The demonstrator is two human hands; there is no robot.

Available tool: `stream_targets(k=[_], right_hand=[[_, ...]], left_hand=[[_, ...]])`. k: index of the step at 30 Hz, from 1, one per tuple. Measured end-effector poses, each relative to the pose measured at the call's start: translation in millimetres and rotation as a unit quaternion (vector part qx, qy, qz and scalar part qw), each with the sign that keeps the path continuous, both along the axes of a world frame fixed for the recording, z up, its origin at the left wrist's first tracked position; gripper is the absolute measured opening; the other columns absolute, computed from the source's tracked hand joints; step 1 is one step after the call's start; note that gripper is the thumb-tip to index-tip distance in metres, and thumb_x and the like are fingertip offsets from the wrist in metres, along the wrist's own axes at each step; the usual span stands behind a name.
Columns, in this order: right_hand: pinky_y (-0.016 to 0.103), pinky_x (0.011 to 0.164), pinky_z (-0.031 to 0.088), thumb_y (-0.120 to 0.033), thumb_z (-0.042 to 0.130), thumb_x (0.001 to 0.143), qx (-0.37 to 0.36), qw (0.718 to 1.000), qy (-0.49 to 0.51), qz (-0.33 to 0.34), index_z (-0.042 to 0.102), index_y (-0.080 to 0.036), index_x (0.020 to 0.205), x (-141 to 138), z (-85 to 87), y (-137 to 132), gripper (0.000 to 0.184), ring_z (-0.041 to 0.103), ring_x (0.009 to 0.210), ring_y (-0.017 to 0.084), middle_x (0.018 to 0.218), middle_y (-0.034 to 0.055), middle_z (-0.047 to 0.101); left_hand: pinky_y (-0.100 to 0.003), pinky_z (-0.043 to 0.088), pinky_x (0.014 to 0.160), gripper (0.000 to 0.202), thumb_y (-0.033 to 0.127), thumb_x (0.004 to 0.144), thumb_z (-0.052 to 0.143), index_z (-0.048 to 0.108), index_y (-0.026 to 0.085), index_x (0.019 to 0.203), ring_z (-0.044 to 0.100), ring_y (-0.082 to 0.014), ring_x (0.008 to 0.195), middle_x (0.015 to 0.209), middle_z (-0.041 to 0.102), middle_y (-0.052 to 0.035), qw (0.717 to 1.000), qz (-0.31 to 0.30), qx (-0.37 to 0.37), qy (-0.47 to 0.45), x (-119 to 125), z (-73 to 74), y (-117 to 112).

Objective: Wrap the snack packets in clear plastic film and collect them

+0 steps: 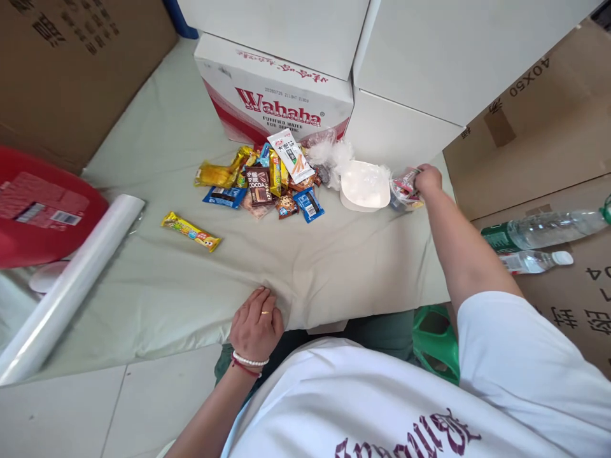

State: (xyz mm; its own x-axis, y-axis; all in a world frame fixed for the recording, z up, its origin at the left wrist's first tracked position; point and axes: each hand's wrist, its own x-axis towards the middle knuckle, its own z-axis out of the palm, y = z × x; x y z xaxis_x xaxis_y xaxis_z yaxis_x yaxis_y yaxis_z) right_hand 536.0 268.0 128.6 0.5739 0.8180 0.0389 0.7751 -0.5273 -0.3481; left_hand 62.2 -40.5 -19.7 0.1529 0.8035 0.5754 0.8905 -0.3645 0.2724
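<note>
My left hand lies on the front edge of the cloth-covered table, fingers flat and holding nothing. Far to the right, my right hand is closed on a clear plastic bag with reddish and dark contents I cannot make out. Just left of that bag sits a white plastic bowl with clear film in it. A heap of wrapped snacks lies beyond, among them a cocoa packet, a white packet and a blue packet. One yellow snack bar lies apart, nearer the left.
A Wahaha water carton and white boxes stand along the back. On the left are a roll of clear film and a red container. Plastic bottles and a green stool are at the right.
</note>
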Motion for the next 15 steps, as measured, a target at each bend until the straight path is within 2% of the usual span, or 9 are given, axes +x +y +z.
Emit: stream_targets(k=[2, 5, 9, 13, 15], right_hand=[[0.039, 0.087, 0.044, -0.025, 0.050, 0.101, -0.026, 0.998, -0.060, 0.006, 0.069, -0.014, 0.128, -4, -17.9, 0, 0.035, 0.062, 0.104, 0.026, 0.118, 0.0182, 0.069], [0.048, 0.092, 0.044, -0.038, 0.048, 0.102, -0.041, 0.983, -0.174, 0.033, 0.072, -0.015, 0.121, -2, -28.7, -1, 0.038, 0.053, 0.120, 0.036, 0.121, 0.0225, 0.064], [0.058, 0.096, 0.042, -0.049, 0.034, 0.107, -0.001, 0.967, -0.249, 0.061, 0.072, -0.011, 0.117, 1, -14.9, 1, 0.055, 0.041, 0.130, 0.041, 0.137, 0.0284, 0.050], [0.058, 0.097, 0.043, -0.044, 0.028, 0.108, 0.011, 0.972, -0.234, 0.026, 0.070, -0.013, 0.123, -5, 3.2, -5, 0.054, 0.043, 0.128, 0.040, 0.132, 0.0271, 0.055], [0.058, 0.101, 0.042, -0.042, 0.026, 0.108, 0.007, 0.971, -0.230, 0.071, 0.067, -0.016, 0.130, -11, 0.7, -16, 0.053, 0.043, 0.131, 0.039, 0.136, 0.0243, 0.057]], left_hand=[[-0.039, 0.052, 0.092, 0.032, 0.010, 0.084, 0.061, 0.067, 0.022, 0.113, 0.073, -0.0277, 0.113, 0.115, 0.078, -0.0106, 1.000, -0.002, 0.002, 0.000, 0, 0.4, 0], [-0.038, 0.053, 0.091, 0.032, 0.010, 0.084, 0.061, 0.067, 0.022, 0.113, 0.074, -0.0272, 0.112, 0.113, 0.078, -0.0101, 1.000, -0.005, 0.009, -0.003, 0, 1.5, 0], [-0.038, 0.053, 0.092, 0.034, 0.010, 0.084, 0.061, 0.067, 0.023, 0.115, 0.074, -0.0270, 0.113, 0.112, 0.078, -0.0101, 1.000, -0.009, 0.005, -0.006, -1, 1.5, -1], [-0.038, 0.053, 0.093, 0.034, 0.010, 0.084, 0.061, 0.067, 0.023, 0.116, 0.073, -0.0263, 0.114, 0.114, 0.078, -0.0100, 1.000, -0.016, 0.007, -0.011, -2, -1.0, -2], [-0.037, 0.053, 0.093, 0.034, 0.010, 0.084, 0.061, 0.067, 0.022, 0.115, 0.073, -0.0263, 0.115, 0.114, 0.078, -0.0102, 1.000, -0.014, 0.010, -0.015, -2, -2.0, -2]])
